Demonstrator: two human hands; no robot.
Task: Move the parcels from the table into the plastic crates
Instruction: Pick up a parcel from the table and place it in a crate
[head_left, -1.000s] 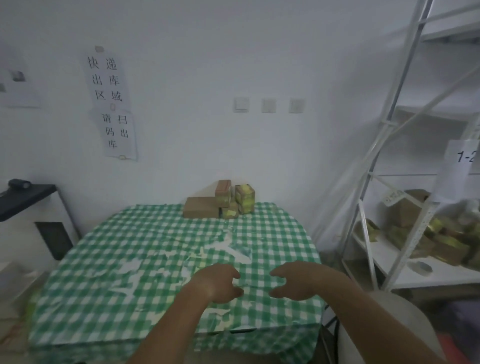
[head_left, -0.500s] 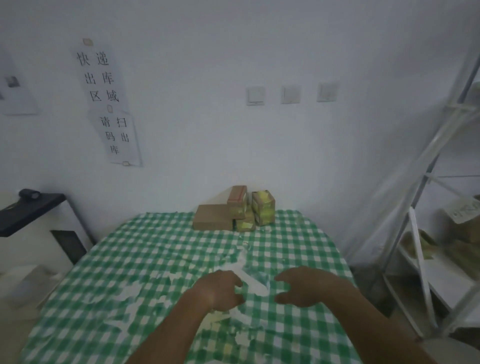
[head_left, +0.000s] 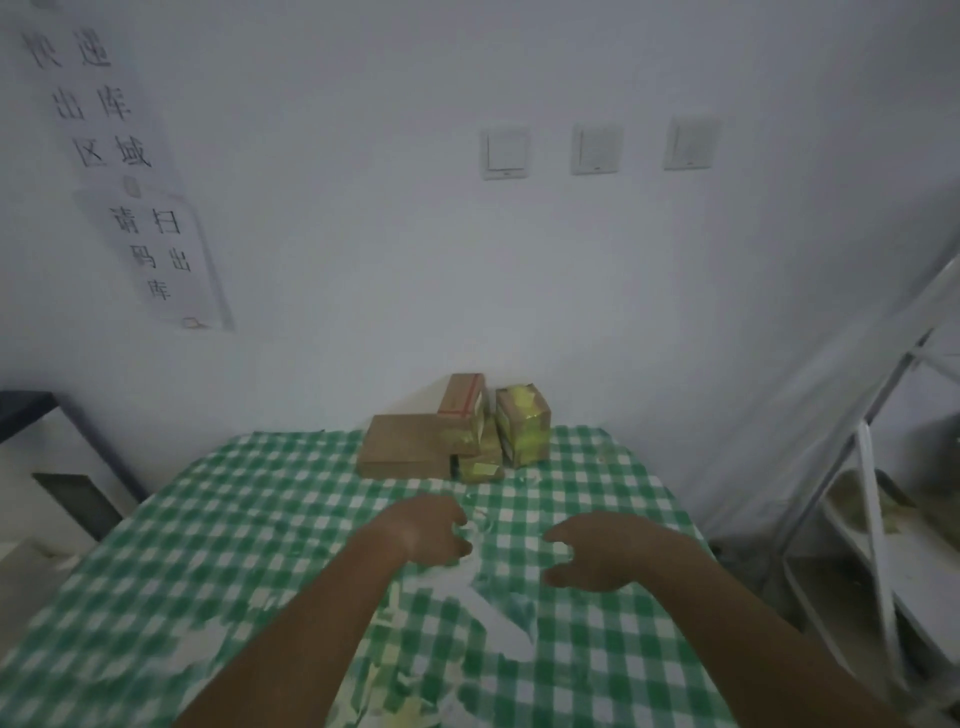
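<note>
Several cardboard parcels stand against the wall at the far edge of the table (head_left: 208, 545), which wears a green-and-white checked cloth. A flat brown box (head_left: 402, 451) lies at the left, a red-taped box (head_left: 461, 413) leans upright beside it, a small yellow-taped one (head_left: 480, 469) lies below, and a yellow-taped box (head_left: 523, 431) stands at the right. My left hand (head_left: 423, 530) and my right hand (head_left: 597, 553) hover over the cloth short of the parcels, fingers curled and apart, holding nothing. No crate is in view.
A white metal shelf rack (head_left: 872, 519) stands at the right of the table. A dark-topped white unit (head_left: 31, 415) sits at the left. Paper signs (head_left: 156, 249) and three wall switches (head_left: 597, 148) are on the wall behind.
Both hands have moved forward across the table toward the parcels, and the view has come closer to the table and turned left, pushing the shelf rack toward the right edge.
</note>
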